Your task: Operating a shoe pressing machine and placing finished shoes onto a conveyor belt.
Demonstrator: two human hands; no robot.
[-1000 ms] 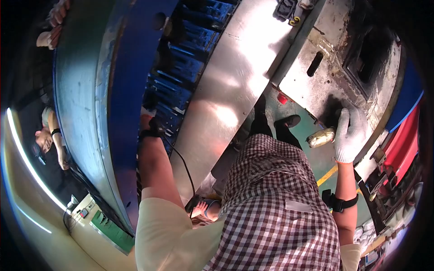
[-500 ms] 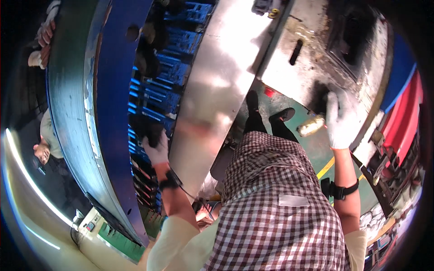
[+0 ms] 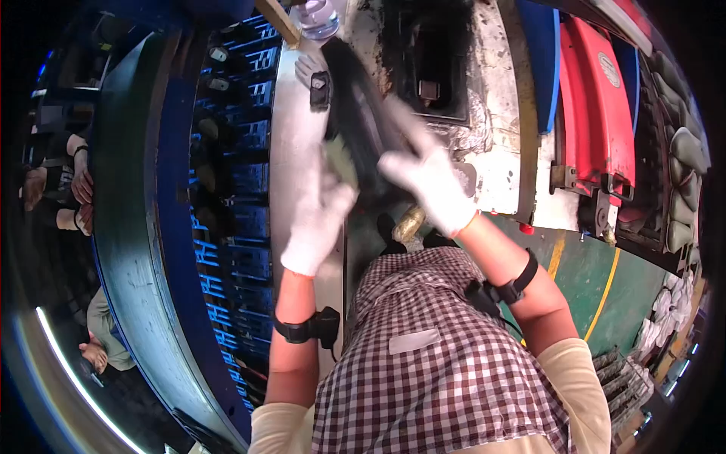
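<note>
My left hand (image 3: pixel 318 219), in a white glove, is raised over the metal ledge, its fingers smeared by motion. A pale yellow-green piece (image 3: pixel 342 160) shows beside those fingers; whether they grip it I cannot tell. My right hand (image 3: pixel 435 185), also gloved, has its thumb and fingers spread and stretched toward a long black object (image 3: pixel 359 106). That object lies between the hands, too blurred to name; contact with the right hand is unclear. Beyond the left hand, a small black piece (image 3: pixel 320 91) rests by a grey, ribbed, finger-like thing (image 3: pixel 306 68).
Left of the ledge runs a blue rack (image 3: pixel 234 151) with several dark pieces in it, then a long green belt (image 3: pixel 125 166) with a co-worker's hands (image 3: pixel 83 189) beyond. A clear bottle (image 3: pixel 318 21), a dark machine opening (image 3: pixel 431 68) and a gold-coloured roll (image 3: pixel 409 224) are nearby.
My view has turned. My left hand has left the rack and a dark thing there; my right hand has come off the machine top. Both are now close together before me.
</note>
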